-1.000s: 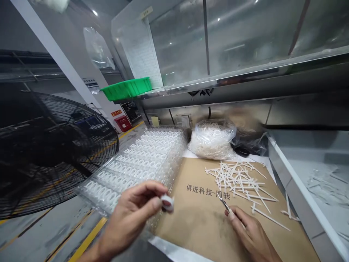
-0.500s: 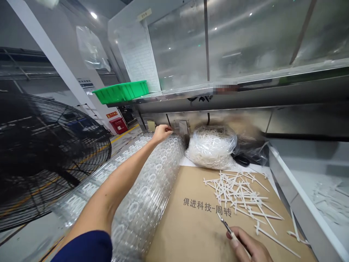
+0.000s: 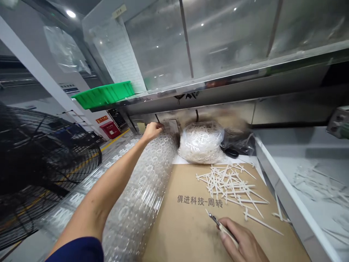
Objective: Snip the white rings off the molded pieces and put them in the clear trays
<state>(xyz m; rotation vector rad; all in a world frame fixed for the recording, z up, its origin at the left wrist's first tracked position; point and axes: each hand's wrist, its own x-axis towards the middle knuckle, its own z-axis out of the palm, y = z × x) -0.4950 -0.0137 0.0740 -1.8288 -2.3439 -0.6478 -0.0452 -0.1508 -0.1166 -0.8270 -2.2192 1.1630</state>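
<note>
My left hand (image 3: 152, 131) is stretched out to the far end of the clear plastic trays (image 3: 141, 178), its fingers pinched together. Whether something small sits between those fingertips is hidden. White ring-shaped parts lie in rows in the trays. Low in the view, my right hand (image 3: 241, 240) grips a slim craft knife (image 3: 222, 227) with a pale handle, its thin tip pointing up and left above the brown cardboard (image 3: 188, 225). Beyond that hand, several white plastic sprue pieces (image 3: 229, 183) are heaped on the cardboard.
A clear bag of pale parts (image 3: 201, 143) stands at the back, beside a black object (image 3: 231, 153). On the right is a white bin (image 3: 289, 196) with more white pieces. A green tray (image 3: 103, 95) rests on the metal shelf (image 3: 174, 95). A large fan (image 3: 54, 174) is at left.
The view has turned to the right, so most things appear further left. My left hand stays at the far end of the trays, and my right hand still holds the craft knife over the cardboard.
</note>
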